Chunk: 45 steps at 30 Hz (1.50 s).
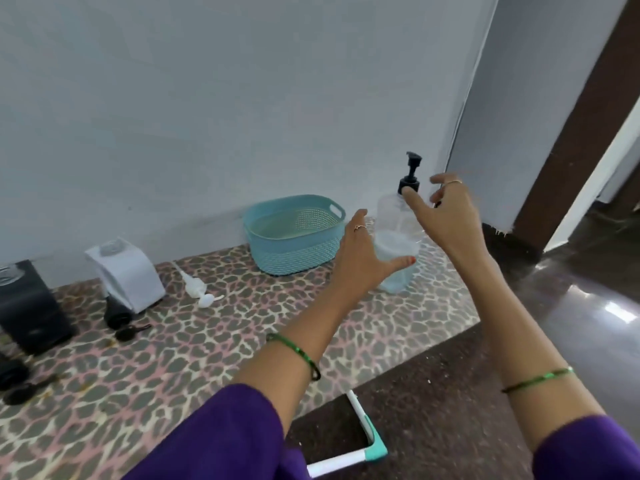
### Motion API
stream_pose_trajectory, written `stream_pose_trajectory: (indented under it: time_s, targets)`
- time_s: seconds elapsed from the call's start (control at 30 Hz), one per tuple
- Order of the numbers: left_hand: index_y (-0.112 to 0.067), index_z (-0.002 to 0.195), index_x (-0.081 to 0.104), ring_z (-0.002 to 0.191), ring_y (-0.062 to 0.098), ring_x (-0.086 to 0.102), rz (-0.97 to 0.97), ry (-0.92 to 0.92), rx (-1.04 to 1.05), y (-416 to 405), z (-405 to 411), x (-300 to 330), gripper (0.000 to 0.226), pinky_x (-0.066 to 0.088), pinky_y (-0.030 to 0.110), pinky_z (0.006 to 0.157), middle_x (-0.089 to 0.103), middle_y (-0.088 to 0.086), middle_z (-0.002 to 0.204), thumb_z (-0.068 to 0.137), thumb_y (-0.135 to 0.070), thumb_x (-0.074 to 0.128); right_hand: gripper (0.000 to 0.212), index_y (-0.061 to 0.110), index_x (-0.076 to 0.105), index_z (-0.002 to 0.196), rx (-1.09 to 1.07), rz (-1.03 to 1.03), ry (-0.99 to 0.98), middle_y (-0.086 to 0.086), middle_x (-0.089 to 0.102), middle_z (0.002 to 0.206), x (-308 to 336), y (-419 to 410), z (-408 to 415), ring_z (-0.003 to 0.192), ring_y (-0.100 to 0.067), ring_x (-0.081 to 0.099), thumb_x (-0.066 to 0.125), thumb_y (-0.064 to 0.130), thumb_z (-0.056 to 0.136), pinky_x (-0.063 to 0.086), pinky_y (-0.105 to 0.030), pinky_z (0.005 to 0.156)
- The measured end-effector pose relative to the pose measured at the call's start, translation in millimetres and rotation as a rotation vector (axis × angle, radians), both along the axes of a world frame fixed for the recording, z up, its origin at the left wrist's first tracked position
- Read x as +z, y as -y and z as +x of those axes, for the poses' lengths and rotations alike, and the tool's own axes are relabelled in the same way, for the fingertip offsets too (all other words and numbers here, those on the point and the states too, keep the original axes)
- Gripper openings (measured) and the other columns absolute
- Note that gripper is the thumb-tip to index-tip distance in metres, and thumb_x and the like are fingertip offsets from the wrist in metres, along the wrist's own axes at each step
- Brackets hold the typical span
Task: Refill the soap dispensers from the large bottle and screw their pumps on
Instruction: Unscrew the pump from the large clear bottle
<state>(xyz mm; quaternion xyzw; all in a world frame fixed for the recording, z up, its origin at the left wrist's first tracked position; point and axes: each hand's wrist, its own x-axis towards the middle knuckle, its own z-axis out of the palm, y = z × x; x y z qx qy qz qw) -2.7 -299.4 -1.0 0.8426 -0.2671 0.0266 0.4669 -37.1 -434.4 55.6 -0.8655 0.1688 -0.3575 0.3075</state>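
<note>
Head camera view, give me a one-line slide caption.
Both open hands, left hand and right hand, close around a clear pump bottle beside a teal basket.

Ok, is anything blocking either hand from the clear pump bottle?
Nothing visible. The left hand is open at the clear bottle body, the right hand open beside its black pump. The teal basket sits clear, to the left.

1. Home interior, floor-level work spot: polished dark stone floor (588, 306) w/ window glare at 3 o'clock.
2. Leopard-print mat (207, 358) spread against a plain painted wall (207, 98), 12 o'clock.
3. Dark wood door frame (571, 133) at 2 o'clock, opening to another room.
4. Household bits: teal woven-look plastic basket (294, 233) by wall, 12 o'clock.
</note>
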Motion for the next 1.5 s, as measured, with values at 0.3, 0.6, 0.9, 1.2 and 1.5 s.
stream_pose_trajectory:
  time_s: [0.3,0.6,0.9,1.2,1.5]
  targets:
    - [-0.011,0.148,0.008,0.135,0.026,0.036,-0.173,-0.13,0.072,54.9,24.8,-7.2,0.12,0.036,0.043,0.109,0.033,0.012,0.148,0.063,-0.041,0.088,0.05,0.011,0.057,0.084,-0.025,-0.137,-0.218,0.0,0.057,0.076,13.6,15.4,32.8,0.076,-0.025,0.058,0.055,0.061,0.083,0.039,-0.031,0.063]
    - [-0.015,0.147,0.013,0.132,0.029,0.039,-0.219,-0.122,0.119,46.2,33.2,-9.3,0.111,0.04,0.045,0.104,0.033,0.011,0.146,0.066,-0.041,0.085,0.043,0.013,0.054,0.07,-0.068,-0.301,-0.284,-0.001,0.054,0.064,23.8,-15.4,39.8,0.067,-0.028,0.056,0.051,0.053,0.084,0.035,-0.03,0.06]
    - [-0.014,0.132,0.038,0.108,0.013,0.054,-0.174,-0.032,0.098,-36.7,-4.3,10.2,0.09,0.045,0.019,0.08,0.053,-0.002,0.119,0.062,-0.049,0.084,0.05,0.014,0.04,0.055,0.124,-0.357,-0.204,0.001,0.045,0.051,39.9,-61.0,12.8,0.05,-0.016,0.044,0.054,0.051,0.085,0.029,-0.026,0.05]
    - [-0.035,0.127,0.036,0.099,-0.002,0.057,-0.073,-0.036,0.067,-192.9,-56.8,10.3,0.085,0.051,0.023,0.08,0.057,-0.017,0.113,0.06,-0.05,0.086,0.049,0.014,0.038,0.061,0.807,-0.245,-0.274,0.005,0.033,0.053,41.7,-163.0,-17.6,0.045,-0.007,0.03,0.066,0.048,0.082,0.022,-0.021,0.048]
    - [-0.031,0.121,0.047,0.095,0.001,0.062,-0.057,-0.014,0.104,-241.8,-64.0,4.6,0.08,0.055,0.031,0.079,0.063,-0.015,0.106,0.055,-0.056,0.084,0.057,0.011,0.062,0.102,1.053,-0.339,-0.361,0.001,0.062,0.078,51.3,-196.8,-14.2,0.059,-0.002,0.046,0.062,0.062,0.076,0.034,-0.017,0.057]
